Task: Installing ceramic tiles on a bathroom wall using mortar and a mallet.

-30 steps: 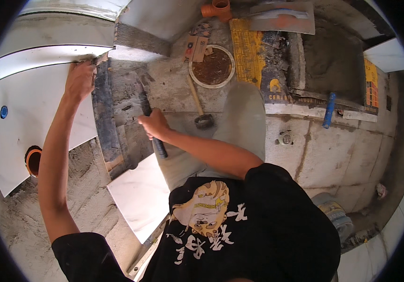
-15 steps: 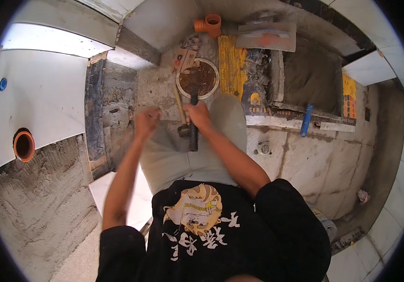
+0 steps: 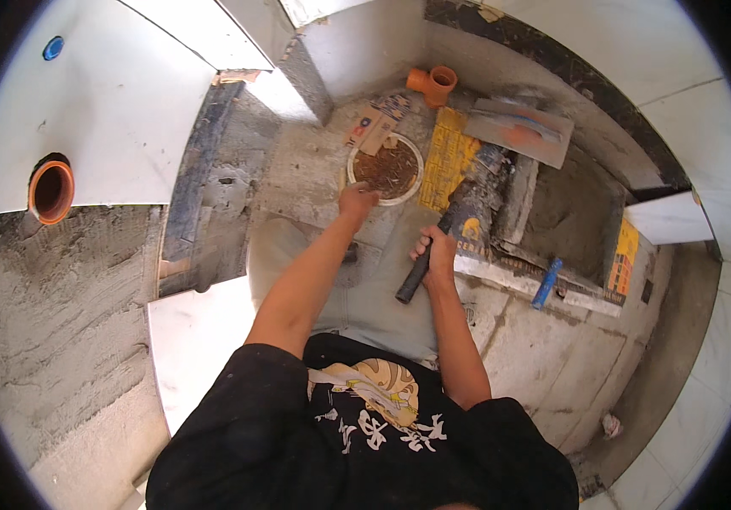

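My right hand (image 3: 438, 255) is wrapped round the black handle of a hammer (image 3: 416, 279), which slants over my right thigh; its head blends into the dark bag behind it. My left hand (image 3: 358, 202) is at the near left rim of a round white bucket (image 3: 417, 183). Its fingers are bunched together and turned down, and whatever is between them is hidden. Inside the bucket lie many thin rusty-brown pieces that look like nails (image 3: 392, 163). Between my knees, a small dark tool head (image 3: 351, 252) shows partly.
A grey trowel (image 3: 518, 132) rests beside a mortar-filled trough (image 3: 574, 212) on flattened yellow and black bags (image 3: 449, 157). Nearby are an orange pipe fitting (image 3: 432, 82), a blue tube-shaped object (image 3: 546, 284) and torn cardboard (image 3: 378, 123). At left, an orange pipe opening (image 3: 51, 191) pierces a white tile panel.
My left hand has moved from above my left knee to the bucket's rim. The hammer has swung right, away from the bucket, in my right hand. The whole view has turned and shifted.
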`<act>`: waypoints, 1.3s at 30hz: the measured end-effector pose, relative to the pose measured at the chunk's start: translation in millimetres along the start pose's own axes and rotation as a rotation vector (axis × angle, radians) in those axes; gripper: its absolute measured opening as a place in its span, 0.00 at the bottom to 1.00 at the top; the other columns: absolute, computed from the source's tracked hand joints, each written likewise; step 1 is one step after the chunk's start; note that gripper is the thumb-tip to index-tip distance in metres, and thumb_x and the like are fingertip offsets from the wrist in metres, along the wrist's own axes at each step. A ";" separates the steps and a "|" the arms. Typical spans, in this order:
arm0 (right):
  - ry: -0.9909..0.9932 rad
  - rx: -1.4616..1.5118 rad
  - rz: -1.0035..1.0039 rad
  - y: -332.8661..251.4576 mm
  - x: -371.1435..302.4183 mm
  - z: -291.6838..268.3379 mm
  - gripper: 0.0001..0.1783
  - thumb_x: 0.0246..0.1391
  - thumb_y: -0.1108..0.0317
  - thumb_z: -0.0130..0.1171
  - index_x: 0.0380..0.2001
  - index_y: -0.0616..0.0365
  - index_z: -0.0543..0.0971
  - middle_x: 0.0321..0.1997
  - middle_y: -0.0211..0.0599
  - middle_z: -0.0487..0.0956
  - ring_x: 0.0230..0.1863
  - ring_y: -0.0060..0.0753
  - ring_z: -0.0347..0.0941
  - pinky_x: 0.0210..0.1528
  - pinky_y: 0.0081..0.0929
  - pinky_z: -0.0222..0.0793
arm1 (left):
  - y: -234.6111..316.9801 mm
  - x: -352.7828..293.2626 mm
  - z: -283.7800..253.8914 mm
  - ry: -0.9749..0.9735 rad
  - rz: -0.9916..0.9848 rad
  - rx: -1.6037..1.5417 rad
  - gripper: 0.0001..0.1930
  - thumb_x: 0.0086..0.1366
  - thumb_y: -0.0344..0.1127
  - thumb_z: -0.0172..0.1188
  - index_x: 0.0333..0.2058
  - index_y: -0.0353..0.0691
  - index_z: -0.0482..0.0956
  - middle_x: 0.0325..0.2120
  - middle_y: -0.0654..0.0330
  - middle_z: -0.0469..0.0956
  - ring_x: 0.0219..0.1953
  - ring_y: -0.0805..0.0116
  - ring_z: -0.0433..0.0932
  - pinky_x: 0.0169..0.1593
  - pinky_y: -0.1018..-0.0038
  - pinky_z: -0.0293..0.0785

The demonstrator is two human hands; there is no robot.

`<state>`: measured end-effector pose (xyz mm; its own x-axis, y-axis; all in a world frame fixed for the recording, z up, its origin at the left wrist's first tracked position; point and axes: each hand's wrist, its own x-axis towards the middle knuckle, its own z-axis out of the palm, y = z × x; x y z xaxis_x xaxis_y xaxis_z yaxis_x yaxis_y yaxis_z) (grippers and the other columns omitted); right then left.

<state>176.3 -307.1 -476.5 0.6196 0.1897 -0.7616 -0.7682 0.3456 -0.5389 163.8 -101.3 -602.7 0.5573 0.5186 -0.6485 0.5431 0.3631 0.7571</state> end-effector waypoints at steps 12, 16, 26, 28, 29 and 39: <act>-0.016 -0.174 -0.025 4.6 4.0 9.1 0.07 0.52 0.70 0.57 0.25 0.55 0.69 0.17 0.27 0.67 0.15 0.25 0.65 0.17 0.29 0.64 | -65.3 -113.9 -44.1 -0.070 0.321 0.826 0.10 0.57 0.40 0.65 0.34 0.43 0.87 0.32 0.47 0.84 0.37 0.50 0.84 0.43 0.59 0.78; -0.036 -0.158 -0.025 -0.8 11.5 6.5 0.06 0.53 0.69 0.57 0.25 0.55 0.70 0.18 0.26 0.67 0.15 0.24 0.65 0.18 0.29 0.64 | -55.0 -91.1 -40.6 0.000 0.326 0.681 0.11 0.58 0.41 0.64 0.33 0.41 0.86 0.31 0.48 0.83 0.36 0.50 0.83 0.42 0.60 0.78; -0.131 -0.562 0.002 1.7 1.4 17.1 0.06 0.51 0.69 0.57 0.24 0.58 0.73 0.19 0.29 0.71 0.17 0.25 0.68 0.19 0.29 0.70 | -44.5 -125.0 -77.7 -0.089 0.555 0.632 0.13 0.57 0.31 0.58 0.40 0.45 0.86 0.37 0.51 0.82 0.41 0.49 0.81 0.47 0.61 0.77; -0.151 -0.629 0.006 2.6 -0.1 19.2 0.06 0.50 0.69 0.58 0.24 0.58 0.74 0.19 0.29 0.71 0.17 0.25 0.68 0.19 0.29 0.70 | -33.4 -144.9 -93.4 -0.080 0.703 0.616 0.14 0.57 0.30 0.58 0.42 0.46 0.85 0.39 0.51 0.81 0.43 0.49 0.80 0.48 0.62 0.76; -0.131 -0.651 -0.005 0.9 -0.7 13.9 0.06 0.50 0.69 0.58 0.24 0.58 0.74 0.19 0.30 0.71 0.16 0.25 0.68 0.19 0.29 0.70 | -13.7 -171.3 -102.3 -0.081 0.712 0.648 0.15 0.58 0.30 0.57 0.44 0.47 0.85 0.40 0.50 0.80 0.45 0.49 0.79 0.50 0.60 0.74; -0.043 -0.374 -0.059 3.9 10.0 15.3 0.06 0.53 0.73 0.55 0.23 0.57 0.74 0.19 0.30 0.72 0.17 0.25 0.68 0.18 0.26 0.68 | -39.9 -241.6 -221.3 0.337 0.494 0.908 0.31 0.63 0.49 0.62 0.64 0.47 0.70 0.68 0.43 0.57 0.69 0.35 0.54 0.69 0.47 0.55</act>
<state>182.0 -289.7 -480.8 0.6647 0.2208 -0.7137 -0.7316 -0.0009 -0.6817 -131.5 -69.8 -458.8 0.7160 0.6863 -0.1282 0.6451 -0.5802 0.4971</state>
